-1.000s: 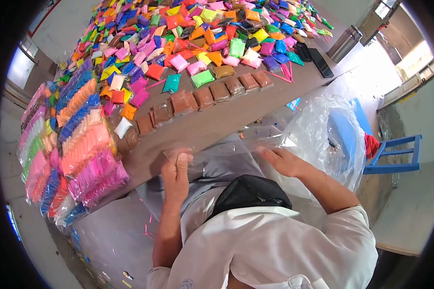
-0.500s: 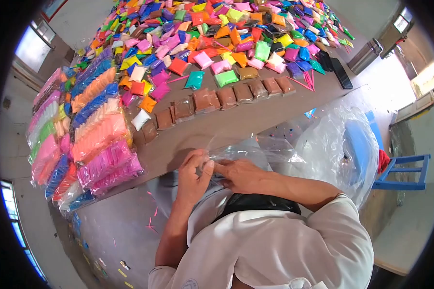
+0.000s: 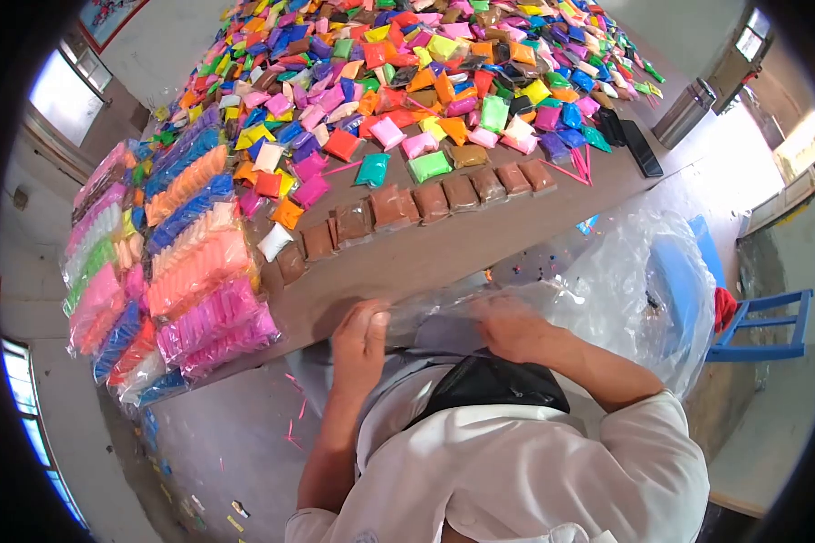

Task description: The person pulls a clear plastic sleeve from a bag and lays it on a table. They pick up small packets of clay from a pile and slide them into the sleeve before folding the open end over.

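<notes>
A clear plastic bag (image 3: 426, 312) stretches between my hands at the table's near edge, above my lap. My left hand (image 3: 359, 337) has its fingers closed on the left end of the bag. On the other side, my right hand (image 3: 513, 328) grips the right part; its fingers are smeared by motion. Beyond the hands, a row of brown packets (image 3: 433, 203) lies along the table (image 3: 371, 262). A white packet (image 3: 274, 242) rests near the row's left end.
A large heap of colourful packets (image 3: 407, 72) covers the far table. Bundled bags of packets (image 3: 199, 271) stand at left. At right are a phone (image 3: 641, 147), a steel tumbler (image 3: 685, 113), a big clear plastic sack (image 3: 643, 290) and a blue chair (image 3: 761, 326).
My hands have moved apart, the right one going rightward, and the clear bag is now pulled out between them. The view has shifted slightly.
</notes>
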A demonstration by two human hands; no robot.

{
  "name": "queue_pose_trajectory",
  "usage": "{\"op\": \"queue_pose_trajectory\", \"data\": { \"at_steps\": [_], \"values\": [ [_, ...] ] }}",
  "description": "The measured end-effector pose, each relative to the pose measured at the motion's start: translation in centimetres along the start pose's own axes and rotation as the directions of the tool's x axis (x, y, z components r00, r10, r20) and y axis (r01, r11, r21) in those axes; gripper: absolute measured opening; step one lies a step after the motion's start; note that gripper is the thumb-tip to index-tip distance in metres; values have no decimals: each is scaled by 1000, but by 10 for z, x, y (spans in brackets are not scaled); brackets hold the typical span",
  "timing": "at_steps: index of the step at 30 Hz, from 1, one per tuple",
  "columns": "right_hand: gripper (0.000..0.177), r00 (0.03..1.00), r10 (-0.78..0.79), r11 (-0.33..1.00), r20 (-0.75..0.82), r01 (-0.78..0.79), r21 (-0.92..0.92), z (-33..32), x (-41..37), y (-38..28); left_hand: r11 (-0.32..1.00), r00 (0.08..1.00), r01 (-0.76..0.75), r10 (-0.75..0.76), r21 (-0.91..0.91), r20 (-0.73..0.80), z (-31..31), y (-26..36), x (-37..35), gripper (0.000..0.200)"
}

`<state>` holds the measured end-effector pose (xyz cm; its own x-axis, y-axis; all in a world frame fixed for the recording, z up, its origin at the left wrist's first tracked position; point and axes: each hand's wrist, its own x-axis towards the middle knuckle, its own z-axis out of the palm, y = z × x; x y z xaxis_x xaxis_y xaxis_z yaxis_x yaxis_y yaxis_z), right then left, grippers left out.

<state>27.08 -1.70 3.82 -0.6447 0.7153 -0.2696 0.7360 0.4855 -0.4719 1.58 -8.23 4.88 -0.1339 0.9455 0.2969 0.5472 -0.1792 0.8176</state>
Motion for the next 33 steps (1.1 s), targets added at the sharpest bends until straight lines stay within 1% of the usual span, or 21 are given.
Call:
{"op": "queue_pose_trajectory", "data": {
  "at_steps": [2, 3, 4, 5, 6, 7, 9, 10, 11, 12, 13, 15, 16, 17, 18, 19, 21, 24, 27, 30, 33],
  "values": [
    [41, 996, -66, 992, 58, 59, 114, -16, -24, 4, 999, 999, 42, -42, -11, -28, -8, -1, -3, 23],
    [42, 971, -227, 940, 68, 201, 275, -32, -37, -3, 998, 998, 57, -58, -24, -32, -8, -1, -4, 23],
    [44, 924, -381, 844, 46, 327, 425, -53, -51, -12, 998, 998, 56, -57, -25, -26, -6, 1, -4, 23],
    [42, 812, -582, 678, 46, 453, 579, -74, -60, -15, 998, 998, 55, -55, -25, -19, -5, 3, -4, 23],
    [41, 659, -753, 464, 0, 530, 709, -95, -64, -16, 998, 999, 51, -52, -22, -14, -5, 3, -5, 23],
    [37, 694, -720, 472, -17, 507, 721, -118, -69, -8, 999, 1000, 31, -31, 10, 5, -5, 1, -6, 23],
    [31, 751, -659, 472, -47, 461, 751, -159, -76, 15, 999, 998, 35, -35, 12, 48, -5, -4, -11, 24],
    [28, 920, -360, 683, -155, 373, 627, -168, -71, 22, 999, 997, 38, -38, 15, 67, -5, -5, -12, 24],
    [26, 951, -37, 835, -307, 198, 514, -174, -62, 31, 1000, 998, 25, -26, 16, 50, -6, -5, -13, 24],
    [30, 870, 36, 929, -492, 152, 337, -175, -37, 47, 1000, 999, 16, -16, 19, 31, -7, -4, -14, 24],
    [37, 800, 21, 993, -600, 53, 106, -172, -15, 66, 1000, 1000, 9, -10, 21, 12, -7, -4, -15, 24],
    [49, 764, -134, 988, -631, 54, -146, -159, 29, 121, 996, 996, 90, -89, -13, 9, -10, 0, -18, 27],
    [52, 779, -160, 981, -606, 55, -188, -151, 45, 137, 991, 992, 130, -130, -30, 5, -10, 0, -18, 28],
    [54, 795, -182, 972, -578, 57, -227, -143, 59, 150, 989, 990, 139, -139, -41, 5, -10, -2, -18, 29],
    [57, 812, -200, 963, -548, 59, -264, -139, 65, 150, 987, 989, 150, -149, -52, 8, -10, -5, -20, 29],
    [57, 830, -202, 959, -520, 59, -277, -136, 71, 151, 985, 987, 160, -159, -63, 11, -9, -6, -21, 29],
    [59, 861, -208, 950, -463, 65, -307, -131, 82, 148, 990, 992, 126, -126, -58, 4, -8, -5, -21, 29],
    [58, 833, -234, 943, -501, 69, -326, -125, 88, 151, 993, 995, 102, -103, -52, -3, -8, -5, -22, 30],
    [50, 848, -134, 967, -512, 0, -253, -124, 85, 161, 996, 997, 81, -80, -39, 16, -10, -7, -23, 27],
    [44, 703, -140, 986, -697, 37, -160, -124, 85, 156, 994, 994, 102, -101, -48, 36, -11, -15, -25, 26],
    [44, 753, -239, 966, -613, 119, -231, -130, 84, 138, 993, 994, 106, -104, -61, 32, -10, -10, -25, 25]
  ]
}}
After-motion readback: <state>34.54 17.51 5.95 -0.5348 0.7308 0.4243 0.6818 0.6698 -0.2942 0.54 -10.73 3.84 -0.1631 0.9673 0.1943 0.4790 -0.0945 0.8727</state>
